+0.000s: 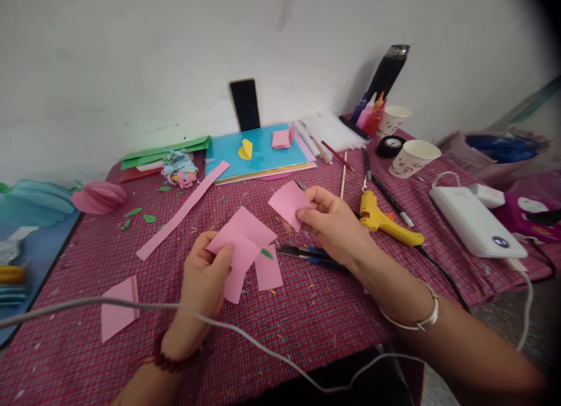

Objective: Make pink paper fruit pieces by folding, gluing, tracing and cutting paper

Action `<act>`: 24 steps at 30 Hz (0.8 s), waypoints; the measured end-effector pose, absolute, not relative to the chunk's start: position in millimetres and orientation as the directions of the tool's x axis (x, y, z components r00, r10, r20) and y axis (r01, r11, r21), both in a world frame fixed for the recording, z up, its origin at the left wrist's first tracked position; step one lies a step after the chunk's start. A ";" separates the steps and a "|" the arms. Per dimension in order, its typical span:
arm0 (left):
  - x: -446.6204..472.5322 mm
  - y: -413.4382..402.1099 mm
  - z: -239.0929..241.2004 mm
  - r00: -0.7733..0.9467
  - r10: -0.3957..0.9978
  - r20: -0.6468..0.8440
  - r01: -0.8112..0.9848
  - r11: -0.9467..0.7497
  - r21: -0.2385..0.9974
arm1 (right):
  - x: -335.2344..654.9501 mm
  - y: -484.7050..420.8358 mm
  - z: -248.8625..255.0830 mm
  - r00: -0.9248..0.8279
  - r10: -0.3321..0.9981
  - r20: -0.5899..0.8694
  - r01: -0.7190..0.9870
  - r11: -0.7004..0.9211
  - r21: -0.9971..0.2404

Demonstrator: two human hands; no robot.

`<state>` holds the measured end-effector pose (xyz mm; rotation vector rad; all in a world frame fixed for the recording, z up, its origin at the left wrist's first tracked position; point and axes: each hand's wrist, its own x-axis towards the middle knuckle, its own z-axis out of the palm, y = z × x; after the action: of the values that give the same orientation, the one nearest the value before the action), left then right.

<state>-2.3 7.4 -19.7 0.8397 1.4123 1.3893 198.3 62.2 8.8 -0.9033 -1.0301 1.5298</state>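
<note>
My left hand (205, 280) pinches a folded pink paper sheet (242, 242) just above the red checked tablecloth (324, 312). My right hand (333, 225) pinches a smaller pink paper square (289, 203) by its corner, a little above and to the right of the first. Under the folded sheet lies another pink piece (268, 271). Blue-handled scissors (307, 255) rest on the cloth below my right hand.
A long pink strip (182, 212) and a pink triangle (117, 313) lie at left. A yellow glue gun (385, 220), a white power bank (475, 222), paper cups (412, 158), pencils and a stack of coloured sheets (258, 152) stand behind. A white cable (245, 339) crosses the front.
</note>
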 end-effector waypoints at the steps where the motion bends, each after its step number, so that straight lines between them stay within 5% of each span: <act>1: -2.3 7.3 -20.1 -0.316 0.937 -0.150 -0.129 0.115 0.985 | 198.2 61.3 9.8 -0.220 0.974 -0.048 -0.358 -0.126 -0.925; 6: -2.8 6.8 -21.6 -0.329 0.942 -0.060 0.022 0.072 0.997 | 197.3 59.0 9.9 -0.286 0.954 -0.095 -0.409 -0.211 -0.888; 10: -1.8 6.4 -22.0 -0.341 0.940 -0.022 0.143 0.075 0.987 | 195.6 55.5 9.4 -0.266 0.963 -0.036 -0.351 -0.132 -0.927; 16: -1.4 4.4 -27.9 -0.289 0.956 -0.054 0.124 0.093 0.988 | 185.4 46.6 13.1 -0.354 0.931 0.084 -0.028 0.080 -0.996; 24: 0.8 2.3 -29.6 -0.253 0.959 -0.130 -0.045 0.123 0.991 | 181.9 46.1 2.0 -0.363 0.917 0.165 0.342 0.296 -0.892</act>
<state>0.8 2.3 -29.6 0.9591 1.4314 1.3095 181.9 46.1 2.0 -1.1269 -1.8609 1.0364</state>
